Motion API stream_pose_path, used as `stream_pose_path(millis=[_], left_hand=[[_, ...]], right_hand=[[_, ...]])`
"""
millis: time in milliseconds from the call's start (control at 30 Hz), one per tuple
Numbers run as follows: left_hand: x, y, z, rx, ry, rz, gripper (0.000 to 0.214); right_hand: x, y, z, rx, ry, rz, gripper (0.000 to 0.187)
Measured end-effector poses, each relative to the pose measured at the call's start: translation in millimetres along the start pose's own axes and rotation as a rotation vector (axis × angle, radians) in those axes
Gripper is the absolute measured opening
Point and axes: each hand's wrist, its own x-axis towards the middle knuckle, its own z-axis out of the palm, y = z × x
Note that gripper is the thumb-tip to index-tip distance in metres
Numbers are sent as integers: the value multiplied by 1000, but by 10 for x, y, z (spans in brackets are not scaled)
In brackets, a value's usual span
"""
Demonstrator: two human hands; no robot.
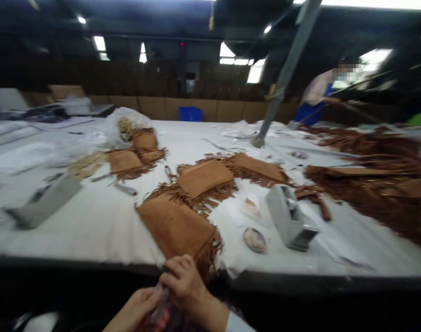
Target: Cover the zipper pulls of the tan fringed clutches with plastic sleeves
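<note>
Both of my hands are together below the table's front edge. My right hand [184,279] has its fingers curled over a small crinkled, partly clear and reddish thing that I cannot make out. Pressed against the same thing from the left is my left hand [136,309], its fingers closed. Just beyond the hands, a brown suede fringed pouch [176,228] lies at the edge of the white table [99,226], with its fringe hanging near my right hand. More fringed pouches [205,177] lie behind it.
A grey tape dispenser [290,219] and a small round dish [255,240] sit to the right of the pouches. A grey flat block [44,203] lies at left. Piles of brown fringe [380,184] cover the right side. A person [319,94] works at the far right.
</note>
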Motion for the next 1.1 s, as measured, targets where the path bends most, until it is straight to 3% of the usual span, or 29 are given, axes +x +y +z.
stream_pose_path(millis=[100,200,367,467,700,833,900,1000,1100], left_hand=[[-31,-87,-184,-85,-103,-18,46],[27,-86,-189,-73,-43,39,47],[63,-56,-94,-44,-174,94,52],[116,-20,-65,-75,-144,158,51],[294,18,-51,-229,-205,51,42],[313,-48,-104,-383,-152,-64,35],[318,-75,-119,-434,-124,-88,32],[341,-88,-110,-513,-98,-99,30],[372,-81,-80,-545,-65,-81,29]], right_hand=[[-15,190,23,-94,92,-2,56],[-39,316,-80,-180,86,-21,46],[-43,368,-87,-236,141,-63,31],[-45,398,-41,-220,166,-86,30],[-43,422,-125,-132,104,-86,33],[-68,357,-241,86,105,-32,35],[-131,271,-274,238,190,99,30],[-264,98,-223,486,281,494,26],[-345,-49,-52,825,97,857,47]])
